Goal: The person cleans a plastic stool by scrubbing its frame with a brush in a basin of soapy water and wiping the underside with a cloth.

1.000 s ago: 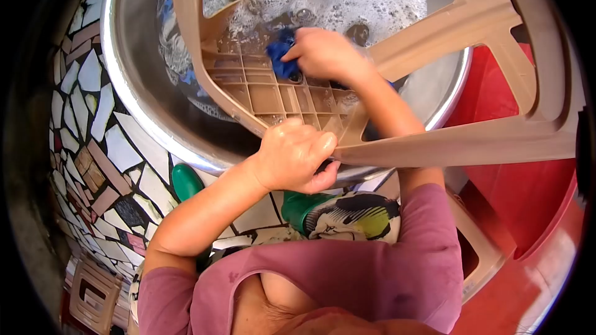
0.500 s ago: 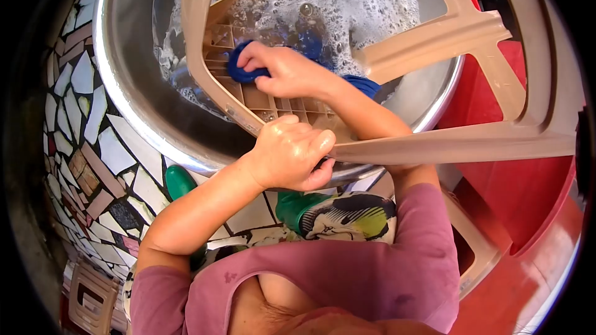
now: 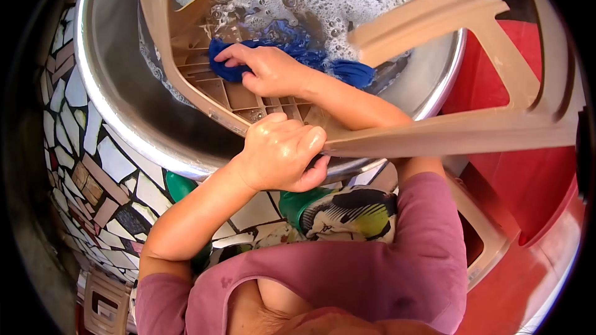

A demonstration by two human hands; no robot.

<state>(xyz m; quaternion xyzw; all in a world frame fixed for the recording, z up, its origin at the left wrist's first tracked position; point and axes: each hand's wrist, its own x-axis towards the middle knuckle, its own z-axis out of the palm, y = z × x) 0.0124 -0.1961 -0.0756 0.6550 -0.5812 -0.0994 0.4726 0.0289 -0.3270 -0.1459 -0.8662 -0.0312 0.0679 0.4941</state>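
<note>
Floor (image 3: 115, 160): broken-tile mosaic, mostly white, some pinkish and brown pieces, dark joints; reddish section (image 3: 528, 273) lower right. Big steel basin (image 3: 115, 43) over the mosaic, base hidden. Green boots (image 3: 301, 206) on the tile just beside it. Right side: red tub (image 3: 521, 192), tan plastic frame (image 3: 490, 242) next to it. Second tan frame (image 3: 105, 282) lower left.

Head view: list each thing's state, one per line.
Brown plastic frame: tilted, partly submerged
Blue cloth: wet, bunched, partly in water
Metal basin: part-filled
Water: foamy
Left hand: closed on the frame's edge
Right hand: holding the cloth, fingers bent
</note>
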